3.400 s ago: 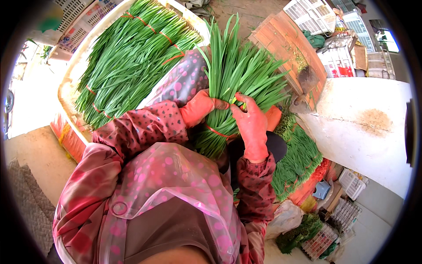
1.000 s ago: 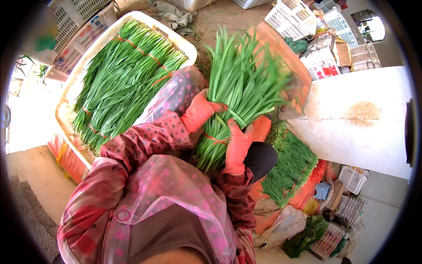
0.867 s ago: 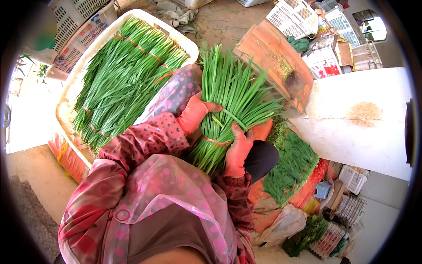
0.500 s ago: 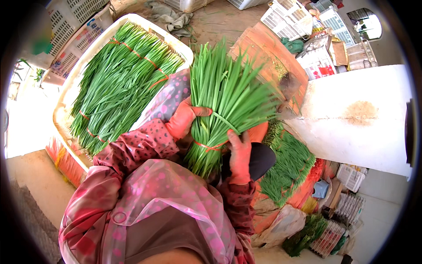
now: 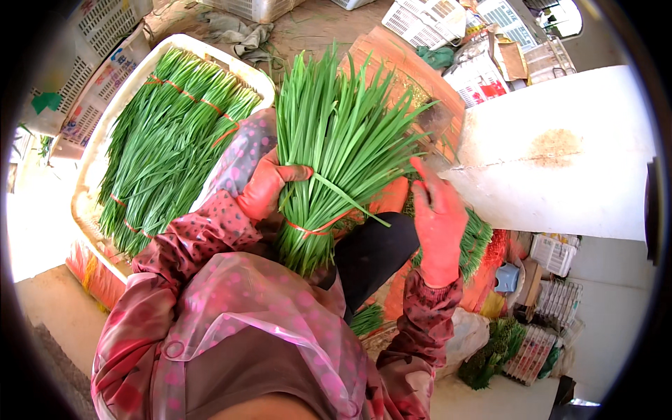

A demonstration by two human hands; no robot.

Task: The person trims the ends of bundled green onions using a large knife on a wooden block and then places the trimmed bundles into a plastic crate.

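A fanned bunch of long flat green leaves, garlic chives by their look, stands in front of my torso. My left hand, in a red rubber glove, grips its left side with the thumb across the front. A red band circles the bunch near its lower end. One leaf lies slantwise across the front, its end sticking out to the right. My right hand, gloved alike, is raised to the right, apart from the bunch, with fingers spread and nothing visible in them.
At left, a pale crate holds banded chives. More chives lie behind my right hand. A white panel juts in from the right. Stacked white crates stand at the far right; an orange board lies beyond the bunch.
My right hand has let go of the crosswise leaf and moved right, its fingers spreading. My left hand keeps its grip on the chives. The whole view has shifted slightly.
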